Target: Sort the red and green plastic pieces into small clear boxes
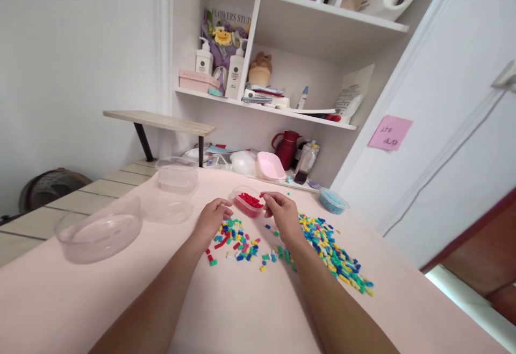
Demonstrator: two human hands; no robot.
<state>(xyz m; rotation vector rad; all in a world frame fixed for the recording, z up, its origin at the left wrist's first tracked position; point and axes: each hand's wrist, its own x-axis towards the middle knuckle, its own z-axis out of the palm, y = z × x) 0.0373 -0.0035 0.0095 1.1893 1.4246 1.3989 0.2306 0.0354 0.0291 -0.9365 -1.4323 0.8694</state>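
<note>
A clear plastic tub (249, 211) holds many small red pieces (250, 200). At its right rim my right hand (283, 215) pinches a small red block (262, 195) between thumb and fingertips. My left hand (213, 218) is just left of the tub, fingers loosely curled and somewhat apart, with nothing visible in them. Under and beside its fingertips lies a small spread of mixed coloured blocks (241, 243), some red ones joined in short rows. A larger pile of blue, yellow, green and white blocks (330, 249) lies right of my right hand, partly hidden by the forearm.
Clear containers (99, 235) and a clear lid (167, 210) stand at the left. A tub of light blue pieces (334, 201) is at the back right. Behind are a pink basin (271, 165), a red jug (286, 148), bottles (307, 163) and shelves (266, 107).
</note>
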